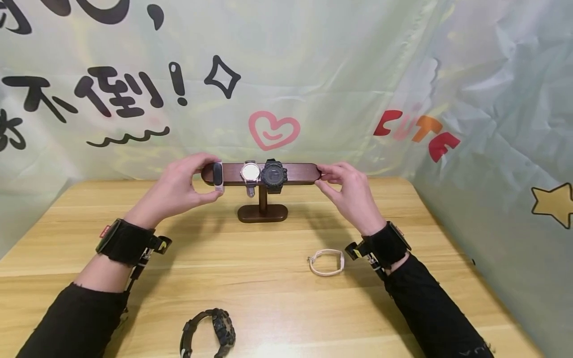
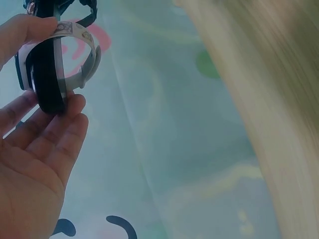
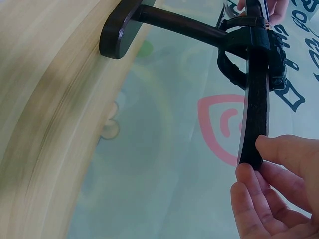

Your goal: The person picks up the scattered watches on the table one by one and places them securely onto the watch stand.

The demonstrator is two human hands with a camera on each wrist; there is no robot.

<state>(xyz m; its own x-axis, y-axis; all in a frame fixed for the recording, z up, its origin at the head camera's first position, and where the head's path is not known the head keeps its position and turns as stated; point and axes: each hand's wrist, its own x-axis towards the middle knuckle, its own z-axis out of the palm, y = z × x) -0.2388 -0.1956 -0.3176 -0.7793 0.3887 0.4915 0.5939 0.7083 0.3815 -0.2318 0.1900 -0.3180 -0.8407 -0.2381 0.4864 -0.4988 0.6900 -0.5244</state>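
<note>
A dark wooden watch stand [image 1: 300, 174] with a crossbar on a single post stands at the table's back. Around the crossbar's left end loops a smart band [image 1: 218, 174] with a pale printed strap [image 2: 88, 64]. My left hand [image 1: 181, 184] holds this band, thumb on the strap and fingers by the bar's end. With thumb and fingers, my right hand [image 1: 351, 191] pinches the bar's right tip [image 3: 251, 154]. Between the hands, a round silver-faced watch [image 1: 250, 172] and a chunky black watch [image 1: 274, 175] sit side by side on the bar.
A pale pink band [image 1: 327, 272] lies on the wooden table [image 1: 268, 258], left of the right wrist. Near the front edge of view lies a dark chunky watch [image 1: 224, 328]. A printed cloth [image 1: 340, 64] hangs behind the table and along its right side.
</note>
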